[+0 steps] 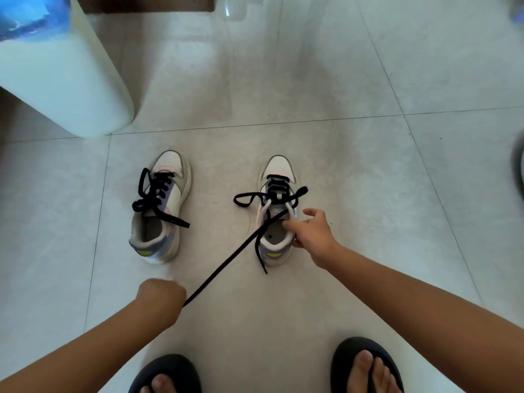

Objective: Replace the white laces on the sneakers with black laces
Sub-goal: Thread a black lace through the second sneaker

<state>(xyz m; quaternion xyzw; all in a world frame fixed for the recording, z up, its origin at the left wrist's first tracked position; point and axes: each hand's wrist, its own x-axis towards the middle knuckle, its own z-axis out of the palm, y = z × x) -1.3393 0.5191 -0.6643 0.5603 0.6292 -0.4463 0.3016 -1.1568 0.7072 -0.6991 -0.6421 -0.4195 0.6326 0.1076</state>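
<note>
We are standing over a pale tiled floor (340, 80), and we are taking the right sneaker (276, 214) as our landmark. Well beyond it and far to its left, a big white rounded container (65, 80) with a blurred blue top is sitting on the tiles. Nearer to us than the sneaker, our two feet in dark slippers (365, 364) are showing at the lower edge.

The left sneaker (163, 205) is lying to the left of the landmark, apart from it, toe pointing away from us like its partner. It is already wearing a black lace (154, 194), the loose ends spilling over its left side and across its opening.

On the landmark sneaker itself, a second black lace (224, 265) is running through the upper eyelets; a loop is lying on the floor just left of it, one end is poking out to the right, and a short end is trailing down past the heel.

Our right hand (314, 236) is gripping the sneaker's collar on its right side, the forefinger reaching over the opening and the thumb sticking outward. Our left hand (160, 296), nearer us and left of the sneaker, is closed in a fist around the long end of that lace, which is stretching taut from the eyelets.
</note>
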